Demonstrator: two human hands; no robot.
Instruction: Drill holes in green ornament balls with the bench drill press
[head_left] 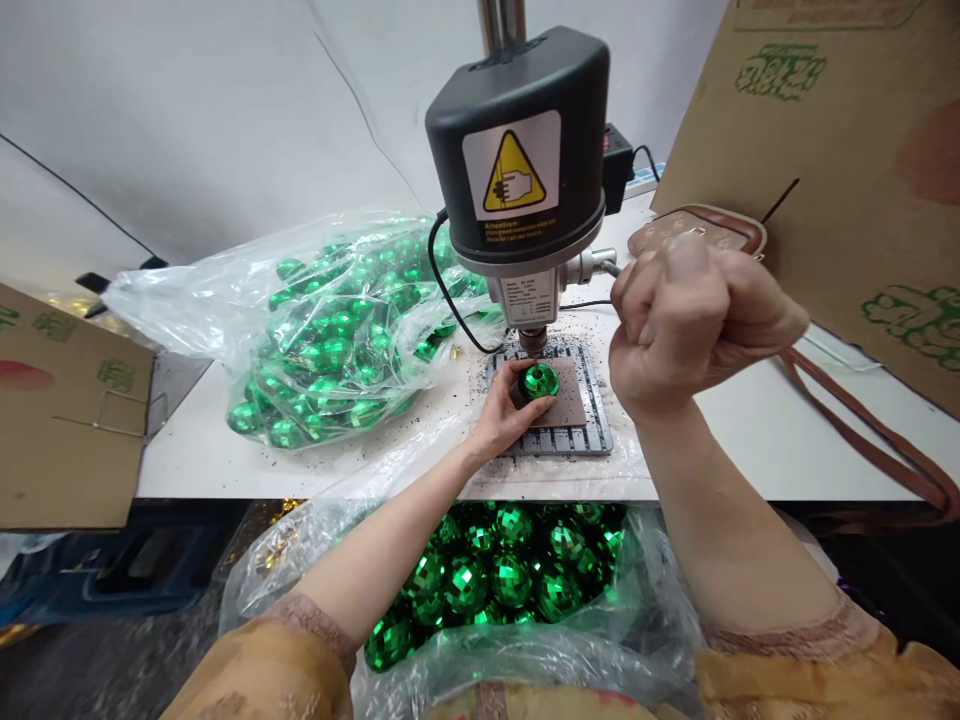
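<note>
My left hand grips a shiny green mirrored ball on a brown square pad, with thumb and fingers curled round its sides. Directly above the ball is the chuck of a small black drill press; the bit's tip appears to meet the ball's top. My right hand is closed in a fist around the press's feed lever, most of which the fingers hide. Under the pad lies the slotted metal base plate of the press.
Clear plastic bag of green balls lies left on the white table. Another open bag full of them sits below the front edge. Cardboard boxes flank both sides. A brown strapped purse lies behind my right hand. Dark shavings surround the plate.
</note>
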